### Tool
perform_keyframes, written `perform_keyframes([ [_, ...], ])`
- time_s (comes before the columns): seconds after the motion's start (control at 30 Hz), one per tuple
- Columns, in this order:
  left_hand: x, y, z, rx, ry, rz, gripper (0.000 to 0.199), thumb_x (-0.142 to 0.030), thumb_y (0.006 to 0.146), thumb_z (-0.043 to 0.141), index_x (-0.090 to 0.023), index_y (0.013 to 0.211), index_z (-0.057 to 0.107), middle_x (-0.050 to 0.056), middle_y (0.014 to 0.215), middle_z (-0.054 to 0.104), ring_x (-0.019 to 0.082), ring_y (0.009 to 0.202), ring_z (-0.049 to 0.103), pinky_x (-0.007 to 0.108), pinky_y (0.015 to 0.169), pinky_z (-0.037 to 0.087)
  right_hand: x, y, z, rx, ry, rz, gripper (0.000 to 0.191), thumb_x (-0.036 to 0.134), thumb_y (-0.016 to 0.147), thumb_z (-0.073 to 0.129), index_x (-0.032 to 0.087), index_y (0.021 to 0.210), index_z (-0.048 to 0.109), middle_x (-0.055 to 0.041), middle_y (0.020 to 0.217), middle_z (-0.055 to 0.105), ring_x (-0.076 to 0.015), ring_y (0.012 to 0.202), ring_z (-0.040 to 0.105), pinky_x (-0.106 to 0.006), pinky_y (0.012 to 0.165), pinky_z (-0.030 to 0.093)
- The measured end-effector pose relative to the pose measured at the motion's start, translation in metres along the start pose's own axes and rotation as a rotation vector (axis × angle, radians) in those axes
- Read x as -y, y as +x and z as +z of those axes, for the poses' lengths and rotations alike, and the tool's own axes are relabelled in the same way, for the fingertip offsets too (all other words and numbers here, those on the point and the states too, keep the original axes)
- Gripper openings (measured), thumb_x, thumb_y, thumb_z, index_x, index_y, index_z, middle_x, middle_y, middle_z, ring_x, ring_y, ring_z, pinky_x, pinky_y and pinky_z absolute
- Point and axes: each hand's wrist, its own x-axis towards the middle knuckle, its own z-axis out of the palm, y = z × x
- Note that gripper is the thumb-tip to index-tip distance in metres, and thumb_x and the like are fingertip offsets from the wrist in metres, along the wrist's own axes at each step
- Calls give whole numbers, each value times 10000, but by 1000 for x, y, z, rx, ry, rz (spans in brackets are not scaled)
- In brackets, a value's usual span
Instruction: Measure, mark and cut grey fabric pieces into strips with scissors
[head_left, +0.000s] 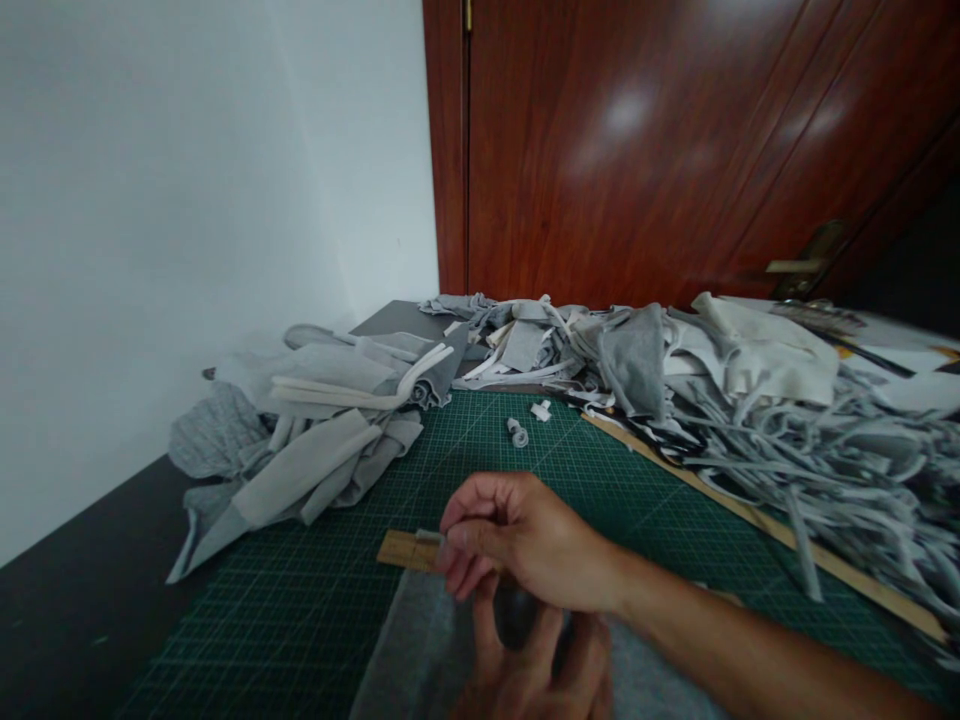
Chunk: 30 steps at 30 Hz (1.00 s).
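Grey strip (429, 536) at a ruler (405, 552)

The strip lies just left of the right hand (525, 535), the nearer one, whose fingers appear to pinch its end; strip and ruler run crosswise. Grey cloth (420, 625) extends towards the wearer. The left hand (529, 670) bends over it; any grasp is unclear. Beneath: a green mat (285, 620).

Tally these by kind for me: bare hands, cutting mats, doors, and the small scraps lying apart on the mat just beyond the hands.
Bare hands: 2 (right hand, left hand)
Green gridded cutting mat: 1
Reddish-brown wood-grained door: 1
Small scraps: 2 (curled grey fabric scrap, small white scrap)
Total: 6
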Motion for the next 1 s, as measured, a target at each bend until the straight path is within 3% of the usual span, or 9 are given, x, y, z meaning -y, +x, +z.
perform_keyframes([
  [0.07, 1, 0, 0, -7, 19, 20, 318, -348, 1045, 579, -297, 1317, 735, 15, 1244, 766, 262, 1114, 666, 586, 1206, 383, 0, -6, -1, 58, 51, 57, 436, 506, 773, 937, 172, 900, 687, -33, 836, 791, -171, 751, 760, -334, 758, 614],
  [0.2, 4, 3, -5, -57, 60, 86, 304, -357, 1046, 568, -274, 1268, 760, 12, 1340, 741, 274, 1284, 590, 586, 1274, 293, -3, -7, -7, -9, 52, 37, 413, 481, 778, 943, 173, 903, 699, -60, 956, 809, -206, 937, 778, -392, 925, 598],
  [0.33, 8, 5, -9, -25, 55, 121, 308, -355, 1060, 554, -278, 1266, 770, 16, 1441, 703, 310, 1407, 540, 612, 1299, 268, -7, -5, -13, -104, -143, -90, 236, 365, 878, 869, 186, 929, 724, -71, 1110, 806, -217, 1033, 755, -394, 964, 576],
  [0.5, 9, 5, -10, -27, 55, 121, 311, -364, 1062, 563, -262, 1273, 767, 18, 1466, 692, 308, 1427, 529, 625, 1320, 230, -12, -1, -16, -88, -104, -96, 171, 309, 919, 817, 203, 932, 684, -51, 1114, 777, -215, 1054, 752, -410, 997, 585],
  [0.6, 8, 5, -12, -2, 41, 114, 305, -358, 1068, 553, -265, 1267, 765, 18, 1501, 669, 302, 1446, 501, 622, 1314, 248, -13, 4, -15, -98, -178, -98, 55, 182, 962, 705, 203, 923, 673, -25, 1004, 746, -197, 981, 752, -374, 932, 607],
  [0.77, 5, 4, -13, 62, 43, 82, 328, -364, 1065, 551, -287, 1315, 750, 32, 1467, 691, 329, 1450, 497, 632, 1263, 339, -6, 9, -12, -95, -549, -189, 184, 37, 946, 594, 190, 880, 673, 9, 877, 668, -161, 780, 733, -255, 682, 533],
  [1.0, 7, 5, -15, 61, 45, 107, 361, -354, 1067, 536, -270, 1368, 718, 43, 1498, 668, 333, 1482, 471, 612, 1280, 322, 6, 7, -14, 0, -847, -295, 224, 12, 922, 644, 199, 827, 723, 40, 761, 660, -122, 684, 621, -217, 651, 454],
])
